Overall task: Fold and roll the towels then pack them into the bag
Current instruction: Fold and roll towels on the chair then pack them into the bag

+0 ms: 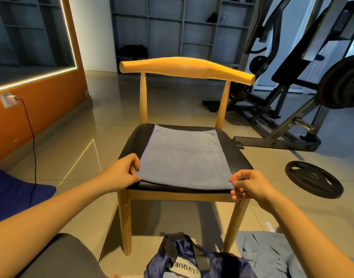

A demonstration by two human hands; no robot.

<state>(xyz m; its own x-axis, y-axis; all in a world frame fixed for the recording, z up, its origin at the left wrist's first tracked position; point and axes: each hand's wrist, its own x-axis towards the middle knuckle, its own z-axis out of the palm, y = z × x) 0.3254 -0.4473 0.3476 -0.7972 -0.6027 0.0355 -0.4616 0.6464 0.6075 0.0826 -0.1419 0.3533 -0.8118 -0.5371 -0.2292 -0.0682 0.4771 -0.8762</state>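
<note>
Both forearms are stretched forward toward a light wooden chair with a black padded seat (240, 155). The left hand (123, 172) is held at the near left corner of a flat grey-blue terry towel (184, 157), and that corner is pinched between the thumb and curled fingers (135, 160). The right hand (251, 186) is placed at the near right corner, where the hem is nipped between its thumb and forefinger, the remaining fingers being curled beneath.

The towel is spread smooth on the seat from the back edge to the front edge, with black seat left bare at either side.

A navy fabric bag with black straps and a grey printed label (182, 263) is set on the tiled floor (172, 109) just in front of the chair, between the arms. It is cut off by the lower border, so its contents cannot be told, though it appears slumped. A second grey-blue towel (268, 255) is seen crumpled on the floor just right of the bag.
</note>
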